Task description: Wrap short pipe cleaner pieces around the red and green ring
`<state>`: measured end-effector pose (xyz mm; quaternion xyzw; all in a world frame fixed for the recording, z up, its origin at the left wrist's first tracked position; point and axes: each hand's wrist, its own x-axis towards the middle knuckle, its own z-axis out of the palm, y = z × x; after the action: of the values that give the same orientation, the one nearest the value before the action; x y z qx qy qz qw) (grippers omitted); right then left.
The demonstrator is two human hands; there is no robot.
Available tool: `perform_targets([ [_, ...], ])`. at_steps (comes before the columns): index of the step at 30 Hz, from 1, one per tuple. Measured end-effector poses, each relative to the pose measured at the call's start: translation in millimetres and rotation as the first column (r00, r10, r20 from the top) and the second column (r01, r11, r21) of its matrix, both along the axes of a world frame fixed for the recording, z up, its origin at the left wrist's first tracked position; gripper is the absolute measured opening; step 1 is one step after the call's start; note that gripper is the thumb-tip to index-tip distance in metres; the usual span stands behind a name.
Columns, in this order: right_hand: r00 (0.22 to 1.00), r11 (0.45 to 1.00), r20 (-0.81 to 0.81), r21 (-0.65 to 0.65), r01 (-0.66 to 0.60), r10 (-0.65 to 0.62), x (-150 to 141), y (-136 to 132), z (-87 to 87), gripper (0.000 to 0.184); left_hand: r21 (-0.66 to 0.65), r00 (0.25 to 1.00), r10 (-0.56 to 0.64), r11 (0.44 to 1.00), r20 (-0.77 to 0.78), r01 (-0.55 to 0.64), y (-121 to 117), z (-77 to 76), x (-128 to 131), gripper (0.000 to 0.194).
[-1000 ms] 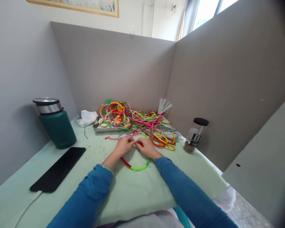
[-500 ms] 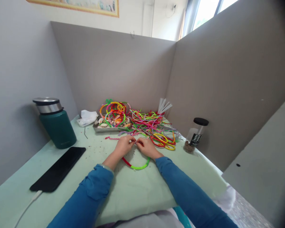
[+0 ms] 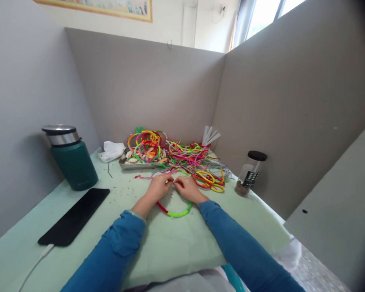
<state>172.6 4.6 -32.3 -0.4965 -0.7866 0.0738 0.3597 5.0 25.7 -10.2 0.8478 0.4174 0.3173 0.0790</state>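
A hoop [image 3: 179, 214] wrapped in red and green fuzzy pipe cleaner curves over the table in front of me, its far part hidden by my hands. My left hand [image 3: 160, 187] is closed in a pinch at the hoop's far side. Opposite it, my right hand [image 3: 189, 189] pinches too, its fingertips almost meeting the left ones. The small bit between the fingertips is too fine to make out. Just beyond my hands lies a tangled pile of colourful pipe cleaners [image 3: 190, 156], with red and yellow loops [image 3: 213, 176] at its near right.
A metal tray [image 3: 140, 166] holds shells, with colourful hoops [image 3: 146, 142] on top. Left are a green bottle [image 3: 74, 164], a black phone [image 3: 76, 217] on a cable, and white tissue [image 3: 113, 150]. A black-lidded jar [image 3: 249, 174] stands right. Grey partitions [image 3: 146, 85] enclose the table.
Almost nothing differs. Both hands keep their pinch at the same spot, and the hoop stays where it was.
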Motion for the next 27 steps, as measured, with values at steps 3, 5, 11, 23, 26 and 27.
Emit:
perform_targets([
  [3, 1.0, 1.0, 0.002, -0.003, 0.003, -0.003, -0.4, -0.5, 0.9, 0.012, -0.002, 1.0, 0.01, 1.0, -0.005, -0.01, -1.2, 0.7, -0.1, 0.016],
  [5, 1.0, 1.0, 0.0, -0.007, 0.004, -0.004, -0.6, -0.9, 1.5, 0.012, 0.001, 1.0, 0.013, 1.0, -0.01, -0.013, -1.6, 0.8, -0.1, 0.015],
  [11, 1.0, 1.0, 0.004, -0.013, 0.008, -0.008, -0.9, -1.6, 2.5, 0.012, 0.015, 0.999, 0.031, 0.999, -0.025, -0.03, -2.0, 0.8, 0.4, 0.016],
  [23, 1.0, 1.0, 0.009, -0.016, 0.017, -0.017, -0.6, -0.7, 1.2, 0.011, 0.001, 0.989, 0.004, 1.0, -0.146, -0.004, -1.7, 1.0, 0.4, 0.02],
  [26, 1.0, 1.0, 0.01, -0.019, 0.012, -0.012, -0.9, -1.2, 1.7, 0.011, -0.009, 0.989, 0.013, 1.0, -0.149, -0.014, -2.6, 1.0, 0.5, 0.019],
  [27, 1.0, 1.0, 0.012, -0.02, 0.011, -0.011, -1.0, -1.4, 1.9, 0.011, -0.012, 0.988, 0.015, 1.0, -0.152, -0.017, -3.2, 1.3, 0.6, 0.018],
])
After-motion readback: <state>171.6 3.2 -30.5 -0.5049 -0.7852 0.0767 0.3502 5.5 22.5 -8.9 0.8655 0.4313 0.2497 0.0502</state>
